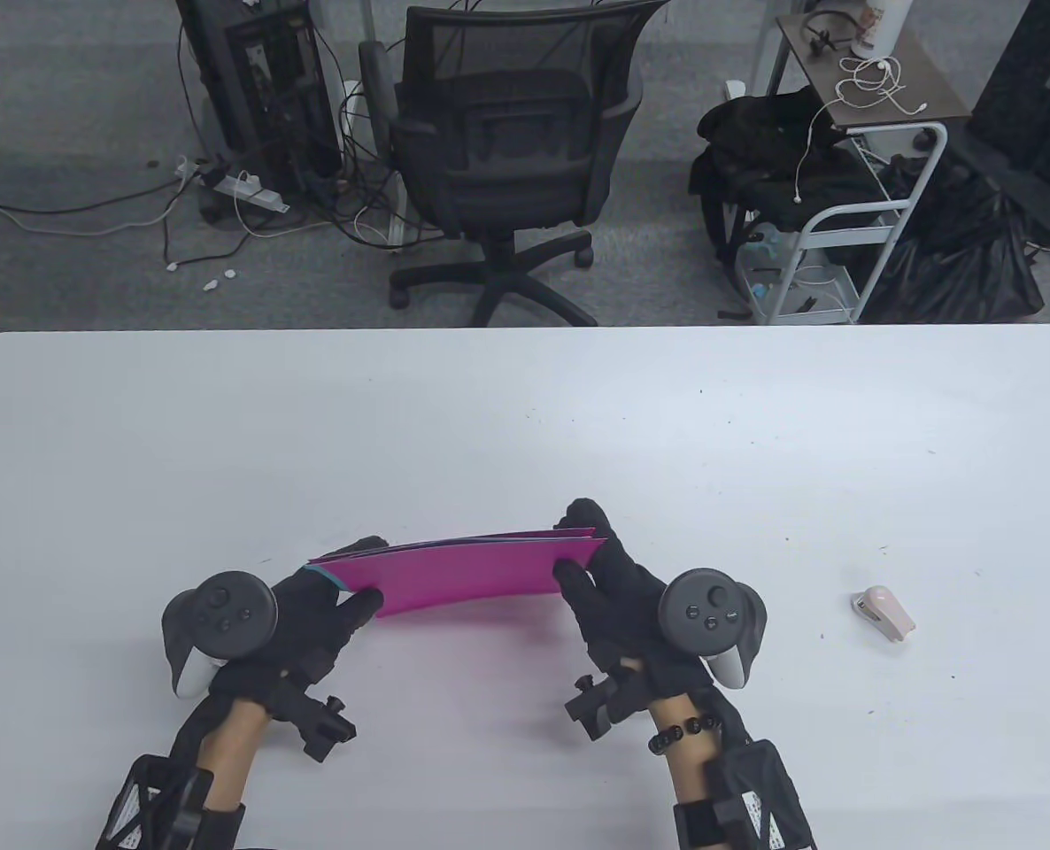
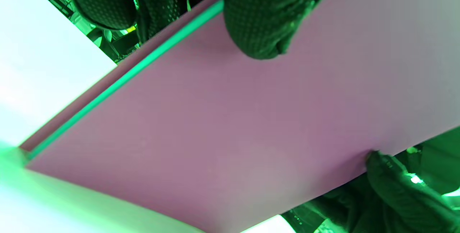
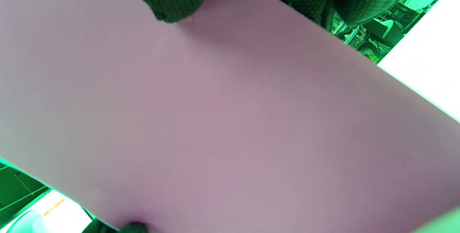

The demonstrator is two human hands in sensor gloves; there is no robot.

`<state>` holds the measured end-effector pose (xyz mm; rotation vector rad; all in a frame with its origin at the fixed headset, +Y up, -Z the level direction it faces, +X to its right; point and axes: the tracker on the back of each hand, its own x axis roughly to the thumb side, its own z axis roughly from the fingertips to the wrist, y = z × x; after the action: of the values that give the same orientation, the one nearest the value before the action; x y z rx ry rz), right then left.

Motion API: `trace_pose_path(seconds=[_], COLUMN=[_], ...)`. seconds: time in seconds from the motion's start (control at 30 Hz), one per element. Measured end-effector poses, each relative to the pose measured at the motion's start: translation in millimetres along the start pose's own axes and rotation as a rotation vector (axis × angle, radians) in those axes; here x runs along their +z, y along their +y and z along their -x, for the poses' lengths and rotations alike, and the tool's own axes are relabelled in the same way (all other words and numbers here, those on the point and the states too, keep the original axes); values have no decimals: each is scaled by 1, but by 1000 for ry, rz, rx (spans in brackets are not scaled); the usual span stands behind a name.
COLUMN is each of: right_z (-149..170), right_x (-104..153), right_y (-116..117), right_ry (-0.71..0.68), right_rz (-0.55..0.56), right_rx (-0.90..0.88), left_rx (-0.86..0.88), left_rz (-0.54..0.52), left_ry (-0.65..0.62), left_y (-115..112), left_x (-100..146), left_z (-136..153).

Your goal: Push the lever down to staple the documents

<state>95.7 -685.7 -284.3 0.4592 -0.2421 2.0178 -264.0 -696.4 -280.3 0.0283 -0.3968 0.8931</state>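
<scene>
An office floor of grey carpet, with a black mesh chair (image 1: 498, 150), a white cart (image 1: 853, 221) and tangled cables, lies behind the white worktop (image 1: 525, 416) where I work. I hold a thin stack of magenta papers (image 1: 472, 575) on edge near the worktop's front, one hand at each end. My left hand (image 1: 312, 611) grips the left end, thumb on the near face and fingers (image 1: 361, 547) behind it; a teal sheet edge shows at that corner. My right hand (image 1: 613, 589) grips the right end the same way, thumb in front, fingers (image 1: 589, 515) curled over the top from behind. In the left wrist view the thumb (image 2: 262, 21) presses the pink sheet (image 2: 233, 125), with the teal edge running beside it. In the right wrist view the sheet (image 3: 230, 118) fills nearly everything. The stapler (image 1: 883, 614), small and pale pink, lies on the worktop well apart to my right, untouched.
</scene>
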Motion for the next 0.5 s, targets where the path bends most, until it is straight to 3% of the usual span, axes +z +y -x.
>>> trace_pose_path(seconds=[0.23, 0.5], right_z=[1, -12], right_x=[0, -1], right_y=[4, 8], right_ry=[18, -35], right_rz=[-2, 20], right_rx=[13, 67], left_rx=[176, 216], left_rz=[51, 10], left_ry=[-37, -38], left_y=[-3, -2], left_x=[-1, 0], left_z=[-3, -11])
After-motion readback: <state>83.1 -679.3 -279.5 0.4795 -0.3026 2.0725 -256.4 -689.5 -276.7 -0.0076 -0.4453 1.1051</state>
